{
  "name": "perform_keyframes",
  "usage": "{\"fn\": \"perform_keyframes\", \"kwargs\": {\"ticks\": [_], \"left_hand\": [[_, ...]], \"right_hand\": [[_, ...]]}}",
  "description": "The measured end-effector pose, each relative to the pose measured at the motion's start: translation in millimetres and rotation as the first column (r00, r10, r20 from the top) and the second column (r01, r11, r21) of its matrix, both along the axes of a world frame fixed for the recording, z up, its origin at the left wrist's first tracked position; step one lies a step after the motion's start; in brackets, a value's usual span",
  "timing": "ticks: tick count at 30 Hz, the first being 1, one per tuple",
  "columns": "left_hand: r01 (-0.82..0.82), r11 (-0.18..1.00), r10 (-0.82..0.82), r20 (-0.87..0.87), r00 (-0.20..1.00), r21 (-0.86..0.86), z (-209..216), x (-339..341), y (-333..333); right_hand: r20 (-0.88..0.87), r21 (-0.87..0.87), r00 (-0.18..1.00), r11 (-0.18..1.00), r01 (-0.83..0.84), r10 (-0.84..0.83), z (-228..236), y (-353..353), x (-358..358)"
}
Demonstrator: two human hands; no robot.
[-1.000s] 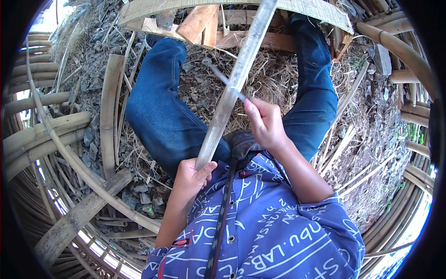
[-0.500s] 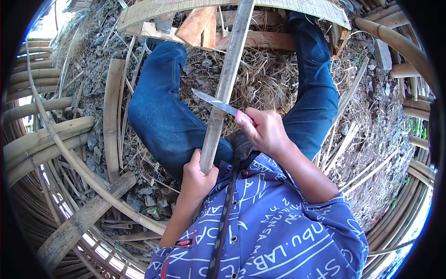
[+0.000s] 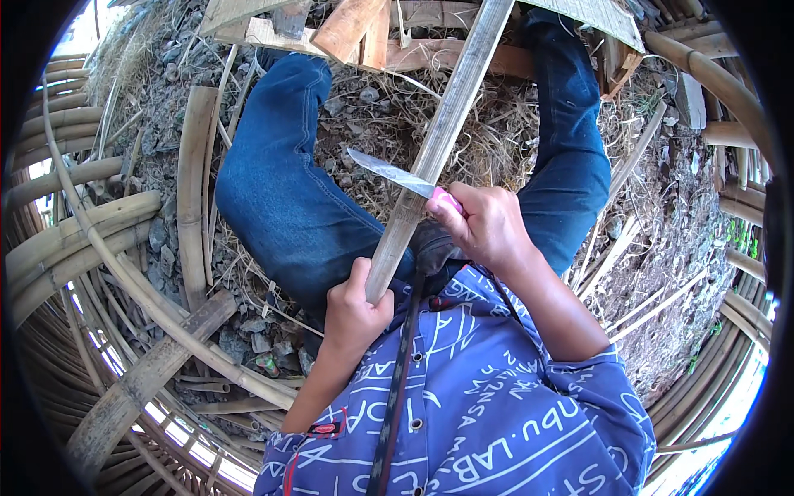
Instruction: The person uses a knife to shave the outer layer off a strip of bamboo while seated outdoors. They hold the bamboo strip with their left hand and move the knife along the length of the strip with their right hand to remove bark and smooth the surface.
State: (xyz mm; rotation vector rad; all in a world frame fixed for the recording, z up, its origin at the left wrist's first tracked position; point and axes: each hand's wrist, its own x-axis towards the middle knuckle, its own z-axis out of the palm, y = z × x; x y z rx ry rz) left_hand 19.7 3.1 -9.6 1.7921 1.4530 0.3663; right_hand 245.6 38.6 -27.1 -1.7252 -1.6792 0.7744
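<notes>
My left hand (image 3: 354, 304) grips the lower end of a long, weathered bamboo strip (image 3: 453, 107) close to my waist. The strip slants up and away to the right, its far part lying over a wooden bench. My right hand (image 3: 490, 221) is closed round the pink handle of a knife (image 3: 395, 174). The blade crosses the strip a little above my left hand, its tip pointing left. Whether the edge bites into the surface I cannot tell.
Ahead, between my feet, stands the wooden bench (image 3: 579, 23) with a short brown wood piece (image 3: 351, 31) on it. Bamboo poles (image 3: 195, 190) and a crossing plank (image 3: 157, 372) lie at the left. Dry shavings and stones (image 3: 475, 136) cover the ground. Bamboo walls curve round both sides.
The strip's far end has swung to the right, so it slants more. My right hand and the knife have shifted slightly right. My left hand keeps its hold.
</notes>
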Motion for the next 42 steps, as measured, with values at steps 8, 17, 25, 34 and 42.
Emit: {"fn": "perform_keyframes", "kwargs": {"ticks": [8, 17, 25, 34, 42], "left_hand": [[-0.003, 1.0, 0.001, -0.058, 0.998, -0.029, -2.6, -2.9, 0.4], [0.007, 1.0, -0.007, -0.03, 1.0, -0.017, -3.6, -3.3, -1.5], [0.038, 0.999, -0.04, -0.057, 0.998, -0.032, 3.6, -9.6, -3.9], [-0.012, 0.989, 0.01, -0.014, 1.0, -0.147, 7.9, -9.6, 3.3], [-0.006, 0.985, -0.015, -0.118, 0.993, -0.173, 17.1, 0.2, 10.7]], "right_hand": [[0.265, 0.133, 0.963, 0.987, -0.086, 0.048, -6.7, 10.4, 7.9], [0.413, 0.233, 0.91, 0.969, -0.078, -0.026, -11.6, 39.5, 42.3], [0.43, 0.087, 0.774, 0.874, 0.478, -0.465, -9.4, 84.0, 118.8], [-0.159, 0.062, 0.911, 0.918, 0.393, -0.379, -1.1, 52.8, 68.8], [-0.091, -0.008, 0.976, 0.98, 0.199, -0.199, 9.4, 34.4, 16.6]]}}
